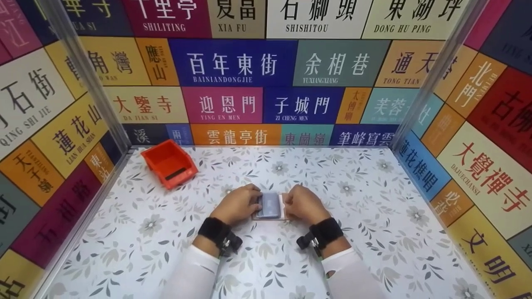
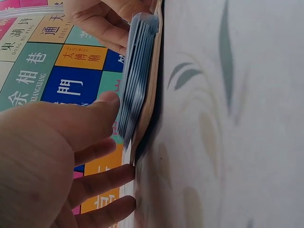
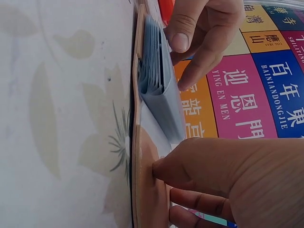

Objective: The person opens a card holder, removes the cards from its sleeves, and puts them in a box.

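- Wallet (image 1: 271,205): open on floral table (image 1: 266,261), btwn the two hands, lower centre of head view; L edge partly obsc. by fingers.
- Pages (image 3: 161,99): bluish clear plastic, stacked toward wallet's L side; edges fanned in both wrist views; contents can't be made out.
- Cover (image 3: 148,190): brown, R part partly exposed under the thumb in right wrist view; outer face turned to the table, mostly hidden.
- L hand (image 1: 241,204): thumb & fingers apart, fingers loosely extended; fingertips at cover's edge, thumb tip at the pages; whether thumb touches or merely sits just beside, can't tell.
- R hand (image 1: 305,204): clamped on cover's R side, thumb on inner face, fingers curled at far edge; fingertips partly hidden behind cover.
- Bin (image 1: 168,162): orange-red, L rear of table, well apart from both hands; dark patch on front lip, ident. unclear; only a sliver in right wrist view, cut off at top.
- Straps (image 1: 214,229): black, one per wrist, each w/ small cam; white sleeves (image 1: 193,270) cut off by bottom of head view.
- Wall panels (image 1: 232,62): multicol., w/ Chinese chars. & romanised names; outermost cropped, some small lettering too blurred to read.
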`<state>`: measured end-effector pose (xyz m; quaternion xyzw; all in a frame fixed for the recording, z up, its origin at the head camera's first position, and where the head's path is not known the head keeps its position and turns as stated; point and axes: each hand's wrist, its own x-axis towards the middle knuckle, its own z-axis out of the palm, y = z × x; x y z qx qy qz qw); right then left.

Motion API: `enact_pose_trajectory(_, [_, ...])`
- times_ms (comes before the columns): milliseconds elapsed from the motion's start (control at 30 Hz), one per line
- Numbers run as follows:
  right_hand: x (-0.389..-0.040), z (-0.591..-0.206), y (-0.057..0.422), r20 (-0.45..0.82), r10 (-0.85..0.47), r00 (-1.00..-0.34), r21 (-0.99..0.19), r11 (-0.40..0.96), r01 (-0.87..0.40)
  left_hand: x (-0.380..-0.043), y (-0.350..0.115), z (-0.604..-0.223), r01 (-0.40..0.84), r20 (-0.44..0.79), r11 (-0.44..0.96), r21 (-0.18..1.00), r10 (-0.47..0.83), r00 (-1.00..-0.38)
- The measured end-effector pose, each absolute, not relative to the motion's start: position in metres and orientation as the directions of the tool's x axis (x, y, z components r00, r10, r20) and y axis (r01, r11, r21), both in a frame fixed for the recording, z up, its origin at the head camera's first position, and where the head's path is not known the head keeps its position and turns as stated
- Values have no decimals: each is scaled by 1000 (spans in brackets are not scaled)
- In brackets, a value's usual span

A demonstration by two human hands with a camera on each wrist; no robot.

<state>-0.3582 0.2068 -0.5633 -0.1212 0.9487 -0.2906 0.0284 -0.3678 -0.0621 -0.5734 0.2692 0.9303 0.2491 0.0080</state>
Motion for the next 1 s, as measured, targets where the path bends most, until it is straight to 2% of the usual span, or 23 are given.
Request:
enact_pose_trajectory(233, [-356, -563, 206, 46, -210, -977, -539, 818, -202, -367, -60, -573, 496, 103, 734, 464, 512, -853])
enact_pose_trajectory(467, [-356, -562, 205, 24, -190, -982, -542, 823, -172, -361, -58, -567, 500, 85, 741, 448, 521, -849])
enact_pose_trajectory(800, [-357, -563, 205, 13, -205, -979, -543, 820, -179, -356, -57, -563, 544, 137, 728, 418, 541, -830])
enact_pose_trajectory(1000, [-357, -562, 205, -13, -194, -981, -557, 816, -154, -353, -53, -560, 561, 125, 722, 405, 564, -817])
